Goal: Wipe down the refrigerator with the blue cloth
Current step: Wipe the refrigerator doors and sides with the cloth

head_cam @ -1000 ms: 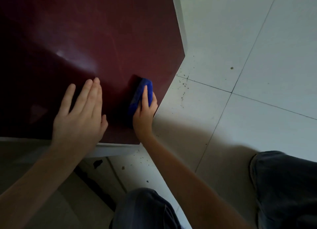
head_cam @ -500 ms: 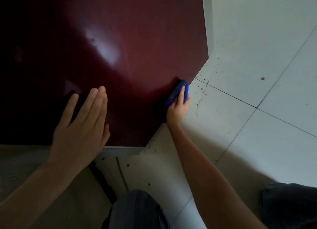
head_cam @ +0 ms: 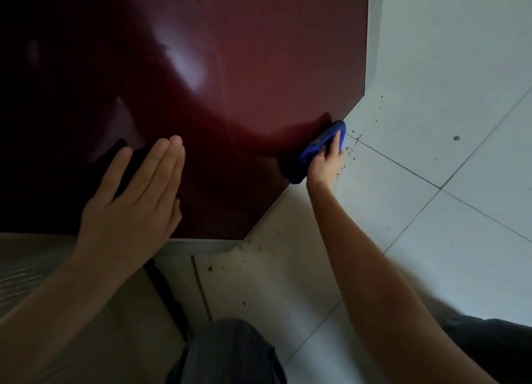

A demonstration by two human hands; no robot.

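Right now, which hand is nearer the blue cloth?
Right. The right hand presses the blue cloth against the refrigerator panel's lower right edge; the left hand lies flat on the panel, well to the left.

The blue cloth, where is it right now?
In the head view, the blue cloth is right of centre, held by the right hand against the dark red refrigerator at its lower right edge, just above the speckled white floor.
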